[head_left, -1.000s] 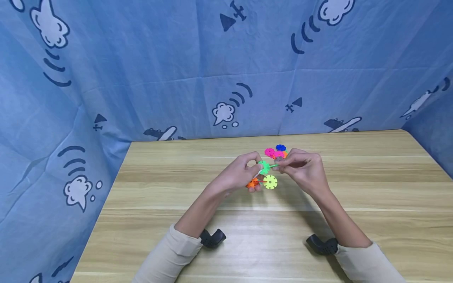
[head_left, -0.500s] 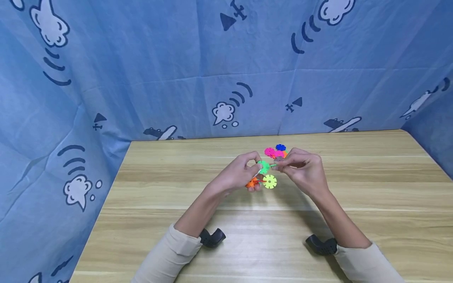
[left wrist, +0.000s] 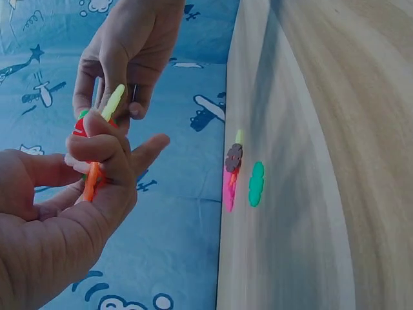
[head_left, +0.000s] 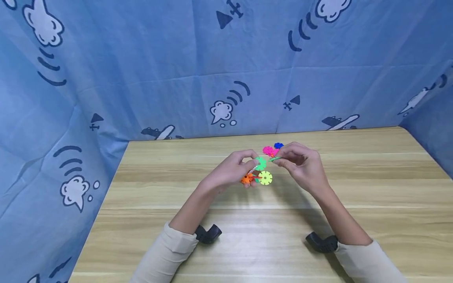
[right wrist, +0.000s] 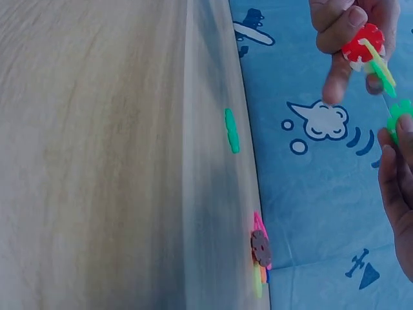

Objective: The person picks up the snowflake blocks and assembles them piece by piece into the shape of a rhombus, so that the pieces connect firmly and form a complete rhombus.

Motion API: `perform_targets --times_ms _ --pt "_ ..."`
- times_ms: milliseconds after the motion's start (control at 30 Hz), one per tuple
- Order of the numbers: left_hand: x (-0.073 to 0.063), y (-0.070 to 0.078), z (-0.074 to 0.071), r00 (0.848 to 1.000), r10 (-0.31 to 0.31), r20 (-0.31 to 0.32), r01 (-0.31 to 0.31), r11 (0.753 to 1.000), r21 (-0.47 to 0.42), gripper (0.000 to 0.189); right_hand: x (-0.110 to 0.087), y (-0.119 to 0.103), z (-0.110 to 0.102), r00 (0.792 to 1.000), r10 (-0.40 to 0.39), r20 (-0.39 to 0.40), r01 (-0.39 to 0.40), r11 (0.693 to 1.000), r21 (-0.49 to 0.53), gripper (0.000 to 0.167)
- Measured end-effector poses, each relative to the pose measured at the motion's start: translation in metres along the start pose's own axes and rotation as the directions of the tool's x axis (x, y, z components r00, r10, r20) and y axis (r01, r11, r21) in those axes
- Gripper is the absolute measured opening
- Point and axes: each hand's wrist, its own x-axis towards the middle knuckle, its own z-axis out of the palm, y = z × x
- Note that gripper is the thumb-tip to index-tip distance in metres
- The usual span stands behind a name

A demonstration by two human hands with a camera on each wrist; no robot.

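Note:
My left hand (head_left: 235, 167) grips a joined cluster of slotted plastic snowflake discs. A green disc (head_left: 260, 163) stands up by the thumb, with an orange disc (head_left: 246, 178) and a yellow disc (head_left: 265, 178) lower down. The cluster's red disc (right wrist: 363, 44) faces the right wrist view, with a white one partly hidden behind it. Between thumb and fingertips my right hand (head_left: 302, 167) pinches a separate green disc (right wrist: 399, 116), seen nearly edge-on from the head. A small gap parts it from the left hand's green disc.
Behind the right hand, a small pile on the wooden table (head_left: 371, 188) includes pink discs (head_left: 267, 151), a blue disc (head_left: 278, 145) and a brown disc (left wrist: 233, 158). A lone teal disc (left wrist: 256, 184) lies near it. A patterned blue cloth (head_left: 159, 78) hangs behind the table.
The right hand's green disc has come away from the left hand's green disc and tilted slightly. Both hands have shifted a little up in the head view, the left also leftward.

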Motion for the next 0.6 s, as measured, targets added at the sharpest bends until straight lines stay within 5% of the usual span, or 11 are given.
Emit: perform_targets --times_ms 600 --pt "-0.0025 0.0027 0.0026 1.0 -0.018 0.002 0.017 0.995 0.094 0.018 -0.0013 -0.0003 0.001 0.998 -0.02 0.059 0.018 0.999 0.031 0.021"
